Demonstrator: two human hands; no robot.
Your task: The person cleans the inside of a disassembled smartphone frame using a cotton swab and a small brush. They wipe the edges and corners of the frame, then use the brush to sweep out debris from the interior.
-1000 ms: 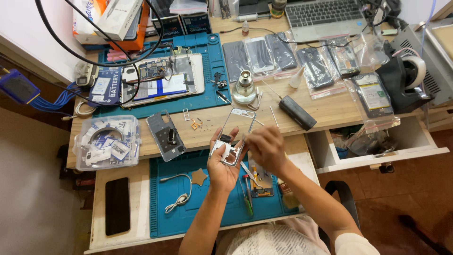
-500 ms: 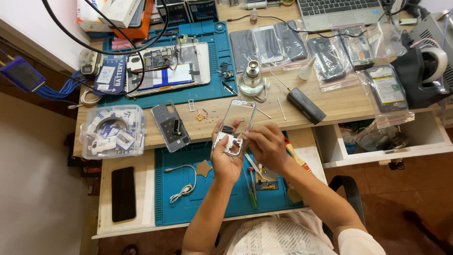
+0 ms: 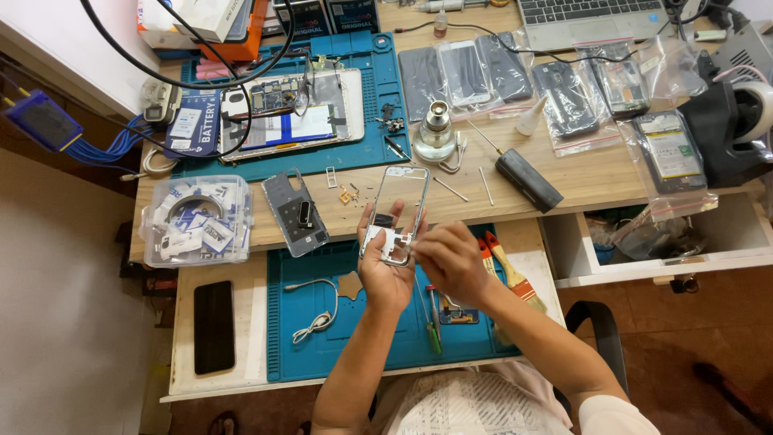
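Head view shows us seated at a wooden worktop [image 3: 612, 181] with a phone mid-frame [image 3: 394, 216] held up over the near blue mat [image 3: 322, 354]. Our left hand [image 3: 385, 270] cups the lower end of the frame from below, fingers curled up around its edges. Our right hand [image 3: 449, 259] is closed in a pinch at the frame's lower right corner; whether it holds a small tool or part there, we cannot tell, since the fingers hide the tip.

To do this step well, we judge that the left hand should keep the frame flat and steady, gripping by the rails and not by the thin open upper half, which would flex. The right hand should work with small, light motions and stay low over the mat, so anything that drops lands on it.

The frame is a slim silver rectangle with rounded corners. Its upper half is an open window through which the worktop shows; its lower half carries a pale plate with dark cut-outs.

Left of the frame a clear phone back cover [image 3: 295, 213] lies on the worktop. Beyond the frame stands a small glass lamp [image 3: 436, 133], and right of that lies a dark rectangular block [image 3: 529, 180]. Brushes [image 3: 507, 270] lie just right of our right hand.
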